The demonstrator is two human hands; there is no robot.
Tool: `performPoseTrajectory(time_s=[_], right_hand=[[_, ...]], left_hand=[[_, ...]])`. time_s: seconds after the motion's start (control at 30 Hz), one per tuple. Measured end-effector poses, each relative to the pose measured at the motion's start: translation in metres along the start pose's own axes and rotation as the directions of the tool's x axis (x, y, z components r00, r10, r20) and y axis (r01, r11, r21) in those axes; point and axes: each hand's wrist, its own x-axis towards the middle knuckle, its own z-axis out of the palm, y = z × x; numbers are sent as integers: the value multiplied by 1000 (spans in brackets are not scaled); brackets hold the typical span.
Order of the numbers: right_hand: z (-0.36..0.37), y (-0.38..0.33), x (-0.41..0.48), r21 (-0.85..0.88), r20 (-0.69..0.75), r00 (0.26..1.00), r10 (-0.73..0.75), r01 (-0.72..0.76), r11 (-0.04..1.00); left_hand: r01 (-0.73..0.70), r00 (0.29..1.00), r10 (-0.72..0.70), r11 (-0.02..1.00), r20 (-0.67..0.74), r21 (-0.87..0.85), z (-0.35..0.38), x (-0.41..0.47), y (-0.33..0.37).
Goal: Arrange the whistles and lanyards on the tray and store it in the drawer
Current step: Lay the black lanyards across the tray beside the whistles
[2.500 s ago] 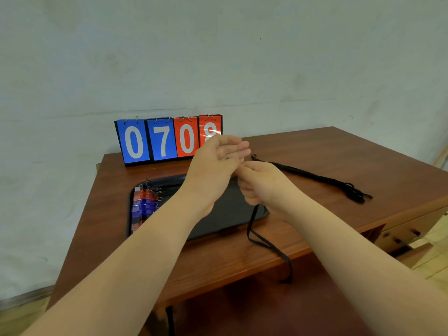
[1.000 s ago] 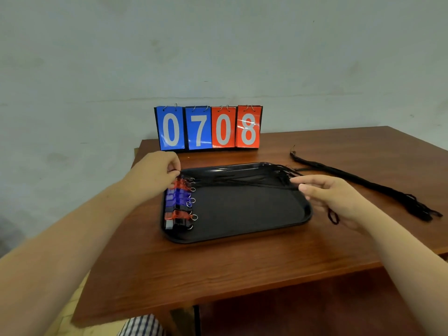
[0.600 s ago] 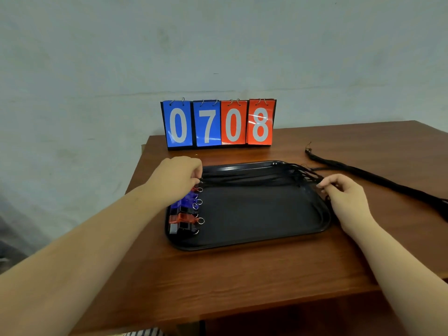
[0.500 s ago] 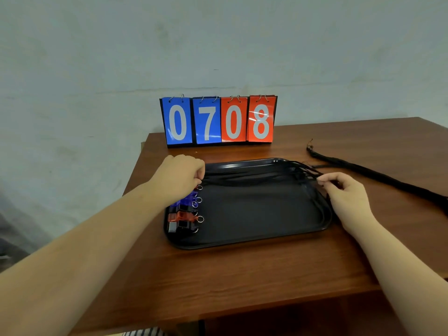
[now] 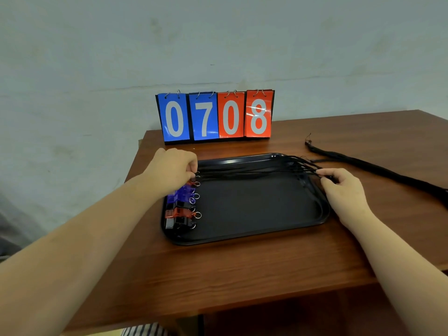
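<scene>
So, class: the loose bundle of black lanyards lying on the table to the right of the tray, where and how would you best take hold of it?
Grip the loose lanyard bundle near its thin far end, where the cords are gathered tightly together. Come from above with the right hand, which is nearest. The bundle lies flat on the table, so a pinch across its width should lift every cord together.

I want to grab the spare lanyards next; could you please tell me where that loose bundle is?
The loose bundle of lanyards lies on the table at the right, beyond the tray's right edge.
</scene>
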Motion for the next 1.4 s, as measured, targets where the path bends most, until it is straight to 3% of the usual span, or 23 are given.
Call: performPoseTrajectory(time_s=[0.33,0.5,0.7,1.0,1.13,1.4], right_hand=[[-1,-6,-4,-43,71,995,-64,67,997],[-1,-5,-4,-48,89,992,-93,97,994],[-1,-6,-4,-45,91,991,-98,102,994],[-1,-3,-2,-55,4,999,-36,36,998],[-1,-2,-2,-71,7,999,-32,32,997],[0,-4,-3,-68,10,998,-58,58,996]], left_hand=[[79,996,-86,985,-34,-153,-9,1,-10],[91,995,-92,995,-26,-46,-8,4,-9],[97,995,-96,990,13,-104,-12,0,-5],[17,983,3,994,183,-104,-5,-13,2],[-4,983,29,991,182,-136,0,-13,3],[-73,985,77,997,156,-28,5,-9,4]])
